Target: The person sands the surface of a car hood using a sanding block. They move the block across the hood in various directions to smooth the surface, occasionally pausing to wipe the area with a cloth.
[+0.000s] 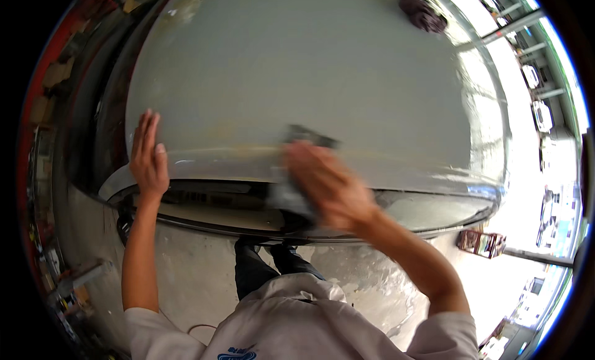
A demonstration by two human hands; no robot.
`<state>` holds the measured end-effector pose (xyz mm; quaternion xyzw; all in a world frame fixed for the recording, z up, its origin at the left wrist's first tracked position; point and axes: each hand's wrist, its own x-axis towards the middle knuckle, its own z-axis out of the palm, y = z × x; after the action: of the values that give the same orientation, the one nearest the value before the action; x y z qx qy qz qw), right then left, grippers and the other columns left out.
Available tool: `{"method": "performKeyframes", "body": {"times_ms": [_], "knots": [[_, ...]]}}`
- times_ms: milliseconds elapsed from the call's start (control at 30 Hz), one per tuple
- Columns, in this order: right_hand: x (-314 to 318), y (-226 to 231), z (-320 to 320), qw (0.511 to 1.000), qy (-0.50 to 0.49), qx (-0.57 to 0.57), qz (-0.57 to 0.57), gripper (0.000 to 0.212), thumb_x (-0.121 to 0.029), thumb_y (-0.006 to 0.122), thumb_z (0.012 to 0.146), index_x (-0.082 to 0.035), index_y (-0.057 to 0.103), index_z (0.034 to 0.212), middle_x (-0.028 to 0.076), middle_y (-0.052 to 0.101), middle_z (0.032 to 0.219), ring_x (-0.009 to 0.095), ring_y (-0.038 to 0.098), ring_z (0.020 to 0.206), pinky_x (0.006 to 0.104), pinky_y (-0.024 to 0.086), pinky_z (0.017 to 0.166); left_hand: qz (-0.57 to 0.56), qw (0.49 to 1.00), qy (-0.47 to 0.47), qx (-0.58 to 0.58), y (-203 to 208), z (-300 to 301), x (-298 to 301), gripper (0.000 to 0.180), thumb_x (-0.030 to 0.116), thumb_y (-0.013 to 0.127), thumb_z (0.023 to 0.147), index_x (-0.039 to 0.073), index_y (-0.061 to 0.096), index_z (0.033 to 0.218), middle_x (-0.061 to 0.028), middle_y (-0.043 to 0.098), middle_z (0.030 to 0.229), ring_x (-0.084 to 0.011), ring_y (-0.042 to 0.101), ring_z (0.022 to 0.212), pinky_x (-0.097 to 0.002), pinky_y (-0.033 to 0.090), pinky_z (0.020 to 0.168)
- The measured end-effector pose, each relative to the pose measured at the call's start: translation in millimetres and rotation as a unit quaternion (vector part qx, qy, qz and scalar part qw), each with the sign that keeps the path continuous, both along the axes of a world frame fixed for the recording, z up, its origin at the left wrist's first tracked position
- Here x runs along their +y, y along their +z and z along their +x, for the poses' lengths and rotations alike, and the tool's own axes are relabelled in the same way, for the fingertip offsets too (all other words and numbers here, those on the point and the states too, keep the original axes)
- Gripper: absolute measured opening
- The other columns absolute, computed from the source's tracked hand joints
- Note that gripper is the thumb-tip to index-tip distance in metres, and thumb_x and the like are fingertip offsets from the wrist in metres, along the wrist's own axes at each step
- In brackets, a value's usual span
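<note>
A dull grey car roof (297, 75) fills the upper middle, with faint yellowish patches near its close edge. My left hand (149, 158) lies open on the left end of that edge, its fingers stretched out and close together, holding nothing. My right hand (328, 185), blurred by motion, presses a dark grey sheet (313, 137) that looks like sandpaper against the roof near the middle of the close edge. Part of the sheet sticks out past the fingertips. The palm hides the rest, and a grey smear shows beside the wrist.
A crumpled dark cloth (423, 12) rests on the roof's far right. Below the roof edge run the car's side windows (217, 202). A brown crate (481, 243) stands on the concrete floor (365, 279) at right. Shelving with boxes (46, 112) lines the left, and parked cars (541, 115) stand beyond the right side.
</note>
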<state>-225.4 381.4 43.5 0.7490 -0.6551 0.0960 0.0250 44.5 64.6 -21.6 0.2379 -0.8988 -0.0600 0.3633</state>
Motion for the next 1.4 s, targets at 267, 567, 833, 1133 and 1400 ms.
{"method": "performKeyframes", "body": {"times_ms": [267, 567, 833, 1133, 1400], "knots": [[-32.3, 9.1, 53.0, 0.997, -0.053, 0.008, -0.058, 0.062, -0.012, 0.053, 0.087, 0.016, 0.052, 0.143, 0.034, 0.046, 0.152, 0.049, 0.041, 0.146, 0.0537, 0.037, 0.121, 0.002, 1.0, 0.02, 0.02, 9.3, -5.2, 13.5, 0.053, 0.026, 0.045, 0.099, 0.008, 0.061, 0.146, -0.0142, 0.058, 0.152, -0.0366, 0.053, 0.142, -0.048, 0.041, 0.119], [-50.2, -9.7, 38.7, 0.999, 0.027, -0.037, -0.027, 0.069, -0.021, 0.052, 0.091, 0.007, 0.045, 0.153, 0.022, 0.04, 0.163, 0.037, 0.038, 0.153, 0.0478, 0.033, 0.125, 0.001, 1.0, 0.023, 0.016, 0.4, 2.2, 7.1, 0.052, 0.023, 0.047, 0.098, 0.008, 0.06, 0.147, -0.0137, 0.057, 0.152, -0.0365, 0.053, 0.142, -0.0491, 0.042, 0.118], [-133.6, -18.6, 124.1, 0.996, 0.047, 0.018, -0.074, 0.065, -0.022, 0.05, 0.092, 0.016, 0.05, 0.145, 0.031, 0.047, 0.153, 0.042, 0.04, 0.148, 0.049, 0.032, 0.126, 0.001, 1.0, 0.017, 0.011, -0.4, -12.0, 7.7, 0.053, 0.024, 0.048, 0.097, 0.008, 0.06, 0.147, -0.0137, 0.057, 0.153, -0.0361, 0.052, 0.143, -0.0488, 0.041, 0.119], [-58.5, -7.2, 74.9, 0.998, -0.023, -0.027, -0.06, 0.061, -0.02, 0.05, 0.095, 0.012, 0.05, 0.147, 0.03, 0.045, 0.157, 0.041, 0.038, 0.152, 0.0516, 0.033, 0.124, -0.008, 1.0, 0.02, 0.015, 3.1, -0.2, 12.6, 0.049, 0.023, 0.042, 0.104, 0.004, 0.06, 0.146, -0.0144, 0.057, 0.153, -0.035, 0.052, 0.143, -0.0459, 0.042, 0.118], [-62.4, -13.0, 45.7, 0.994, 0.043, -0.096, -0.005, 0.063, -0.026, 0.043, 0.099, 0.002, 0.045, 0.156, 0.021, 0.041, 0.164, 0.033, 0.033, 0.156, 0.0465, 0.025, 0.129, -0.011, 1.0, 0.019, -0.004, -3.0, 6.9, 8.6, 0.052, 0.024, 0.042, 0.102, 0.005, 0.059, 0.147, -0.0148, 0.056, 0.153, -0.0356, 0.052, 0.143, -0.0458, 0.042, 0.119]]}}
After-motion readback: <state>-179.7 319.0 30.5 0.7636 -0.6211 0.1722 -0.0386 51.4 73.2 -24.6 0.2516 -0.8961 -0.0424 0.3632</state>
